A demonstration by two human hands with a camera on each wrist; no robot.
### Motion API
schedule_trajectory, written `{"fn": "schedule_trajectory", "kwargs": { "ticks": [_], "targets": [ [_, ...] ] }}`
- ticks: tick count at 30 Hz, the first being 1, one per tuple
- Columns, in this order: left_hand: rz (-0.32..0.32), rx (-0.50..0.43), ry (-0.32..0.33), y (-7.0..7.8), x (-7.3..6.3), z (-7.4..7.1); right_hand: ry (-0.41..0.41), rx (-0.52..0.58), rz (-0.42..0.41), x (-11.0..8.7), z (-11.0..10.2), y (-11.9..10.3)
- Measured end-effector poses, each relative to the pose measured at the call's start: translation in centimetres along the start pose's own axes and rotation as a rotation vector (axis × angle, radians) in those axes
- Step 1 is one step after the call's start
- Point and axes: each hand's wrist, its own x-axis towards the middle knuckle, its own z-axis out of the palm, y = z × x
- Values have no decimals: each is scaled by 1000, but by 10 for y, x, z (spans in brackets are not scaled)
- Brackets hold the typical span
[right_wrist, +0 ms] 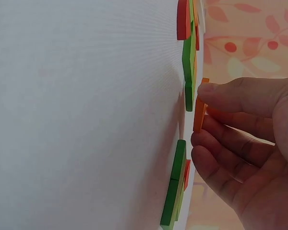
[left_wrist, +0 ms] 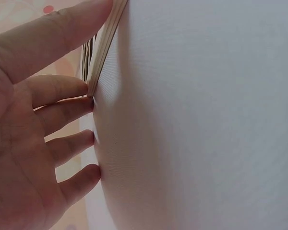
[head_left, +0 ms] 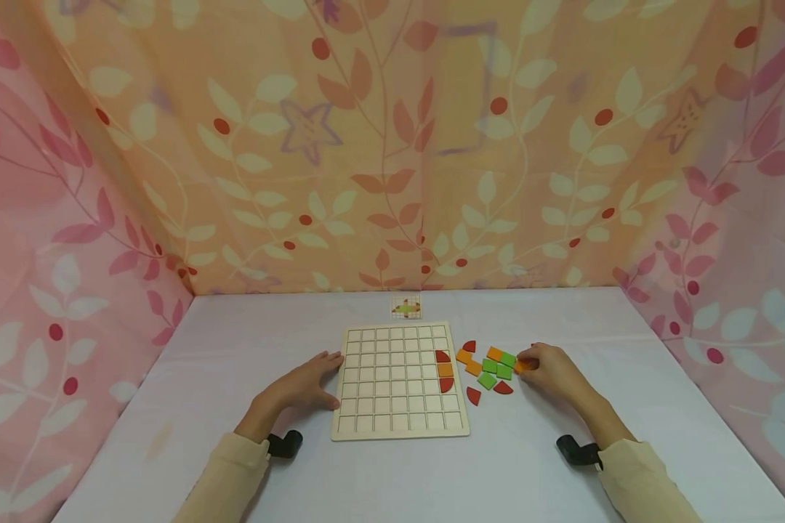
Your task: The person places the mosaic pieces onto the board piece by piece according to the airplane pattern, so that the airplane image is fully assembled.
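Note:
A pale wooden grid board (head_left: 382, 388) lies in front of me in the head view. Along its right side sit a red rounded piece (head_left: 443, 357), an orange square (head_left: 445, 370) and a second red rounded piece (head_left: 446, 385). My left hand (head_left: 310, 381) rests at the board's left edge with fingers spread, and its thumb (left_wrist: 62, 40) touches that edge. Right of the board, my right hand (head_left: 552, 370) pinches an orange square tile (right_wrist: 200, 108) between thumb and fingers, just off the cloth. Green tiles (right_wrist: 187, 57) lie beside it in the right wrist view.
Loose green squares (head_left: 489, 365), orange squares (head_left: 495, 354) and red rounded pieces (head_left: 474, 396) are scattered between the board and my right hand. A small picture card (head_left: 406, 307) lies behind the board. White cloth (head_left: 392, 479) covers the table, with patterned curtains (head_left: 379, 145) around it.

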Motion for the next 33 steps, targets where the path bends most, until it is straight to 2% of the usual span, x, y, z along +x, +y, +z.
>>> {"fn": "schedule_trajectory", "kwargs": {
  "ticks": [8, 18, 23, 33],
  "targets": [
    [-8, 12, 0, -2, -1, -2, 6, 48, -16, 2, -1, -5],
    [6, 0, 2, -1, -2, -1, -3, 51, 22, 1, -7, -10],
    [5, -1, -6, -2, -3, 1, -16, 51, -6, 2, -7, -11],
    [-6, -22, -26, -6, 2, -1, 9, 60, -48, 8, -9, -13]
  ]
}}
